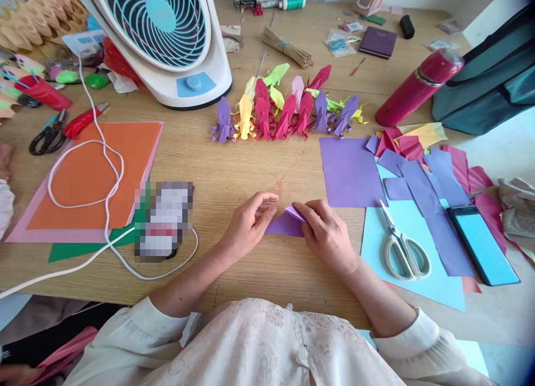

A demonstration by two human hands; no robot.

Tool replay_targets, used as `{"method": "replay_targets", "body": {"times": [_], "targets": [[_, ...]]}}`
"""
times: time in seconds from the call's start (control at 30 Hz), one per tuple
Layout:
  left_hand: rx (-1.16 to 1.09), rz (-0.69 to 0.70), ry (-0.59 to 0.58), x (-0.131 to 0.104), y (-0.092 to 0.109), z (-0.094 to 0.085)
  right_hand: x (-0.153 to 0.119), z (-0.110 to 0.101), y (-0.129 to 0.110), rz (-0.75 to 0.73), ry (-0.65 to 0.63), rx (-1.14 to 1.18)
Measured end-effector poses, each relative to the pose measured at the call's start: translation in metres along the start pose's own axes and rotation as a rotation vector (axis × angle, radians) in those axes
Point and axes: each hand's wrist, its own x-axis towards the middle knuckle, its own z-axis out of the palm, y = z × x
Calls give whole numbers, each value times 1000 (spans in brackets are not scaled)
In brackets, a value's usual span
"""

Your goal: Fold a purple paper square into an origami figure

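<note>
On the table in front of me lies a small folded piece of purple paper (pixel 284 225), its upper layer lifted toward the right. My right hand (pixel 328 232) pinches that raised flap between thumb and fingers. At the paper's left end is my left hand (pixel 254 221), its fingers loosely curved and apart from the thumb, with nothing visible between them. Farther right, a purple sheet (pixel 351 174) lies flat, and white-handled scissors (pixel 403 252) rest on light blue paper (pixel 376 246).
Several folded paper insects (pixel 286 115) stand beyond my hands. A fan (pixel 167 40) is at the back left, above orange paper (pixel 92 179), a white cable (pixel 106 207) and a blurred phone (pixel 165 218). To the right are a red flask (pixel 418 87), purple scraps (pixel 430 191) and another phone (pixel 485 246).
</note>
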Motion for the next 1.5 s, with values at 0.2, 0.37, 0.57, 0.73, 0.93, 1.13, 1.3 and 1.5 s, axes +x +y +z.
{"method": "replay_targets", "body": {"times": [0.2, 0.37, 0.57, 0.73, 0.93, 1.13, 1.3, 1.5], "targets": [[63, -68, -112, 1, 19, -7, -4, 10, -8, -10, -22, -164], [183, -23, -122, 0, 18, 0, -6, 7, -22, 47, -125, -13], [255, 119, -130, 6, 15, -15, -6, -14, -10, 77, -13, 326], [488, 83, -132, 12, 3, -17, 0, -15, 14, -16, -66, 414], [694, 235, -42, 3, -2, -5, 8, -17, 20, -97, -239, 416], [533, 461, -227, -4, -11, -3, 40, -25, 15, -184, -478, 277], [508, 477, -207, -6, -17, -2, 76, -24, 10, -204, -726, 158], [564, 448, -242, -5, -13, -5, 107, -28, 3, -298, -966, 139]]}}
